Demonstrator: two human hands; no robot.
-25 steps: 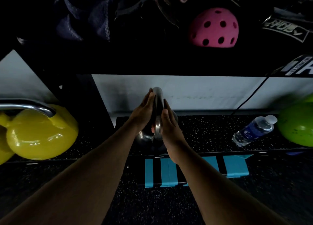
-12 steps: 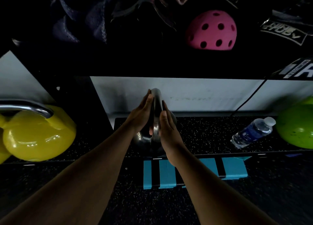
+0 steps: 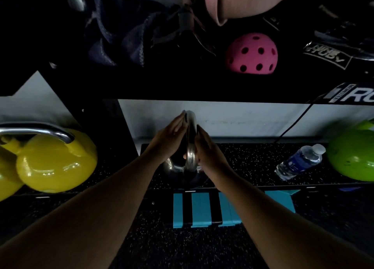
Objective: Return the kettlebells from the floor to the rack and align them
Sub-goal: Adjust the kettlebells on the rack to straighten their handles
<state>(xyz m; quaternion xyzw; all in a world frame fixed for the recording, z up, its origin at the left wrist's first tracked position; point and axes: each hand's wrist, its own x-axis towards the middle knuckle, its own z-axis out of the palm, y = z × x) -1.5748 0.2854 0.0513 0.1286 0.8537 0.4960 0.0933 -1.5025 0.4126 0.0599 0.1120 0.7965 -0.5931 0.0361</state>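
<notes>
A black kettlebell (image 3: 178, 172) with a steel handle (image 3: 191, 139) sits on the speckled lower shelf of the rack (image 3: 242, 159), in the middle bay. My left hand (image 3: 169, 136) presses flat against the left side of the handle. My right hand (image 3: 209, 148) presses against its right side, fingers straight. The handle stands edge-on between my palms. A yellow kettlebell (image 3: 54, 161) with a chrome handle sits in the left bay. A green kettlebell (image 3: 352, 157) sits at the right edge of the same shelf.
A water bottle (image 3: 299, 160) lies on the shelf between the black and green kettlebells. Blue tape strips (image 3: 200, 208) mark the shelf's front edge. The upper shelf holds a pink perforated ball (image 3: 252, 53), dark cloth (image 3: 119, 36) and straps. A black cable (image 3: 293, 125) hangs at the back right.
Both hands stay clamped on the handle. The view has dipped slightly and the kettlebell has barely shifted.
</notes>
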